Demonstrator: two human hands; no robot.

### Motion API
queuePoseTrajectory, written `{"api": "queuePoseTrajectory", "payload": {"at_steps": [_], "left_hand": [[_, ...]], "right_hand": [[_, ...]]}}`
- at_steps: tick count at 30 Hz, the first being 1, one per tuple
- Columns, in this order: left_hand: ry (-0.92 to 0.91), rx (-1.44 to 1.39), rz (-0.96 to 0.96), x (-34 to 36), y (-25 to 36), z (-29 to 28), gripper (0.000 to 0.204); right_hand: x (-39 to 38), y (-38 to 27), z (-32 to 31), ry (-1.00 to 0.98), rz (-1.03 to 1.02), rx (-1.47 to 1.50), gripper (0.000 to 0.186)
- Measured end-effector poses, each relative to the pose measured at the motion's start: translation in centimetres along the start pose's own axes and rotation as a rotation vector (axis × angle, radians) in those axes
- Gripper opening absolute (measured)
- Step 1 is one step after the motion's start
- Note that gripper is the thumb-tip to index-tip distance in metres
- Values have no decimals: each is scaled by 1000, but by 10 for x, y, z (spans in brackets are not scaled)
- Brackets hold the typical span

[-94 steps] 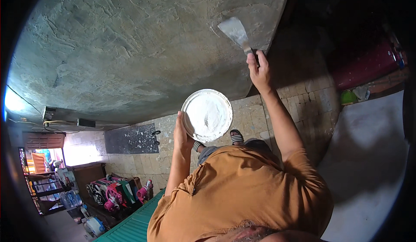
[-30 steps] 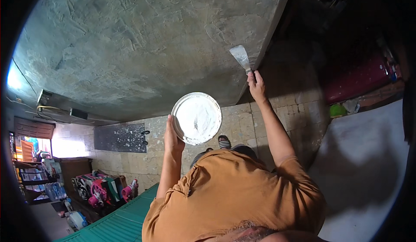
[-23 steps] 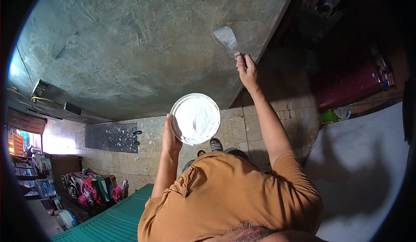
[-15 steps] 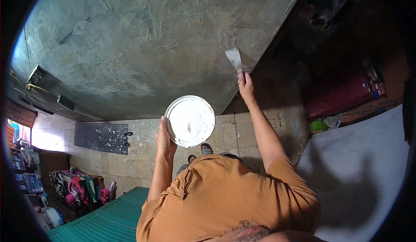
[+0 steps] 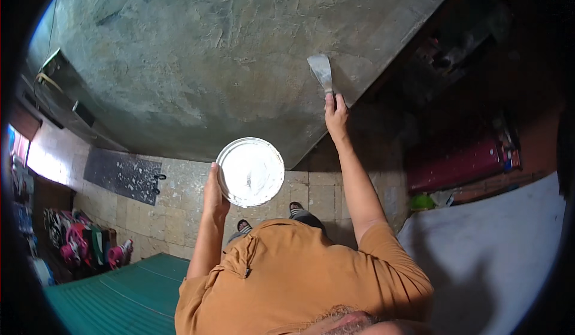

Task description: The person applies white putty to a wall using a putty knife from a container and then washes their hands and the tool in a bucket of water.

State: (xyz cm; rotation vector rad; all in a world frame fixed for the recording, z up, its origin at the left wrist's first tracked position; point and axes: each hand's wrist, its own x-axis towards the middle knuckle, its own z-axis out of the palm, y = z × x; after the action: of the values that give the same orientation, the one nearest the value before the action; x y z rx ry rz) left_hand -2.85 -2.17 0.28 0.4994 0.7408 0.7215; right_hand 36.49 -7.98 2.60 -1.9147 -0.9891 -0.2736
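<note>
My left hand (image 5: 214,192) grips the near-left rim of a round white bucket (image 5: 250,173), its fingers mostly hidden beneath it. White paste shows inside, though glare washes out its surface. With my arm stretched forward, my right hand (image 5: 337,116) is closed round the handle of a putty knife (image 5: 322,71). The wide metal blade points away from me and lies against or just over a rough grey plastered wall (image 5: 197,65), close to its right edge. Whether the blade touches the wall is hard to tell. Ridges and smears of filler cover the wall.
A dark spattered mat (image 5: 123,176) lies on the tiled floor (image 5: 179,197) at left. Electrical boxes (image 5: 84,113) stick out from the wall. Green corrugated sheeting (image 5: 126,293) is near left, pink-wheeled items (image 5: 78,242) beyond it. At right are a dark red panel (image 5: 455,164) and a pale surface (image 5: 491,233).
My right hand has moved the putty knife slightly up the wall. The view has shifted a little, and the bucket now appears farther left and slightly lower, still in my left hand.
</note>
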Motion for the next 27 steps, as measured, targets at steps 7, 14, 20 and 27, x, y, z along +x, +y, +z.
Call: {"api": "queuePoseTrajectory", "payload": {"at_steps": [7, 14, 20, 27], "left_hand": [[134, -110, 144, -3, -18, 8, 56], [182, -97, 144, 10, -43, 33, 53], [183, -82, 145, 12, -45, 58, 54], [167, -79, 158, 11, -50, 46, 55]], "right_hand": [[-38, 59, -61, -137, 89, 151, 32], [37, -66, -134, -352, -378, 21, 21], [84, -103, -135, -383, -556, -166, 21], [88, -90, -199, -336, -470, -242, 23]]}}
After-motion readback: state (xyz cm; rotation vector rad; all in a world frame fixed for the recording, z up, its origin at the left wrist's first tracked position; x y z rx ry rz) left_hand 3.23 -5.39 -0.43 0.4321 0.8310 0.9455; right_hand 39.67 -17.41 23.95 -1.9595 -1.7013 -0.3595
